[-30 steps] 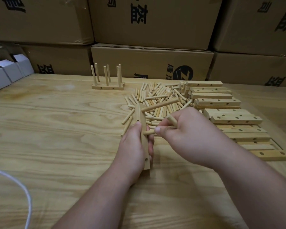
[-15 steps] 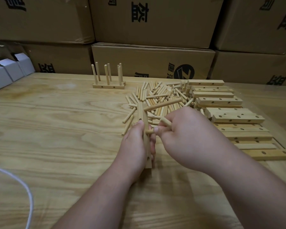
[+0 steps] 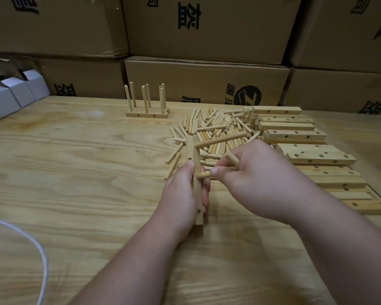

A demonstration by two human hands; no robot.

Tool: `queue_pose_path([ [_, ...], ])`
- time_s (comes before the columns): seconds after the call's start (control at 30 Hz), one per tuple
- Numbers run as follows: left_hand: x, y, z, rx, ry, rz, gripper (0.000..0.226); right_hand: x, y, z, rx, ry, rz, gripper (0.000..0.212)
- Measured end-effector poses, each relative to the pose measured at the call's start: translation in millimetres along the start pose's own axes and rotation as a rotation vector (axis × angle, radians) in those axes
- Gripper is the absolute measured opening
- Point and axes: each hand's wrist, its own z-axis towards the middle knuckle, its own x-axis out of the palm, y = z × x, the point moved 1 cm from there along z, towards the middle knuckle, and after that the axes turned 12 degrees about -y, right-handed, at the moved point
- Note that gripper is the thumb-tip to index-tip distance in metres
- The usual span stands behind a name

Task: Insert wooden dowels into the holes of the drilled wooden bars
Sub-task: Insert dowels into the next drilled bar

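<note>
Pale wood throughout, catalogued from the table's near side.

Item: one drilled pale wooden bar (image 3: 196, 183), standing on edge at centre frame, long axis running away from the viewer. One long pale dowel (image 3: 220, 139) is already sticking out of its far hole, slanting toward the upper right.

Item: left hand (image 3: 183, 194), wrapping the bar from the left, thumb lying along the top, fingers curling round the right face.

Item: right hand (image 3: 257, 179), pinching a short-showing pale dowel (image 3: 204, 175) between thumb and forefinger, its tip touching the bar's right face at the middle hole. A spare dowel (image 3: 232, 159) is poking up from the same fist.

Change noted: compared with a second ago the pinched dowel is showing less length between fingertip and bar, so it is likely seating; the second of the holes appears nearly filled, with a near hole waiting.

Item: loose heap of pale dowels (image 3: 218, 128), lying just beyond the hands.

Item: rows of empty drilled bars (image 3: 295, 134), stacking along the right of the frame.

Item: finished bar set with upright dowels (image 3: 146, 112), sitting upper centre-left.

Item: light plywood table (image 3: 75, 161); brown cardboard cartons (image 3: 207, 84) behind.
</note>
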Motion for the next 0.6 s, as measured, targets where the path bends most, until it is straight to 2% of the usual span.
queue_pose_path([
  [0.1, 1, -3, -3, 0.031, -0.037, 0.054, 0.057, 6, 3, -5, -0.023, -0.053, -0.032, 0.032],
  [0.23, 4, -5, -5, -0.037, -0.036, 0.025, 0.053, 10, 3, -9, -0.041, -0.079, -0.05, 0.032],
  [0.6, 1, 5, 2, -0.054, 0.009, -0.008, 0.053, 1, -7, 2, 0.004, 0.005, 0.043, 0.024],
])
